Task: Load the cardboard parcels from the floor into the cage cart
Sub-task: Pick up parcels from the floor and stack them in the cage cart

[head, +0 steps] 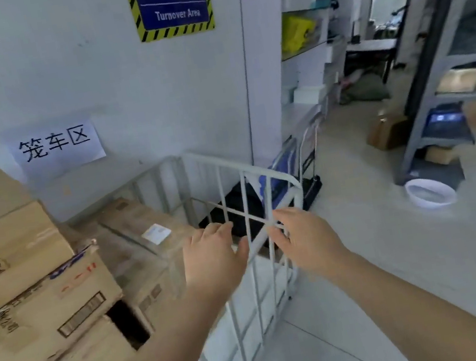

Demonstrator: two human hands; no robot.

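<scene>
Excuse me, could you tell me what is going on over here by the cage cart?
A person stands at the white cage cart with both bare arms stretched out over its barred side panel. The left hand and the right hand are open and hold nothing; whether they touch the bars is hard to tell. Cardboard parcels are already stacked at the cart's left, with more lying lower inside it. Another brown box sits on the floor by the shelving.

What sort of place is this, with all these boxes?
Probably a warehouse or parcel depot: the wall sign reads "Turnover Area", cardboard parcels lie in a wire cage cart, and metal shelving stands on the right.
</scene>
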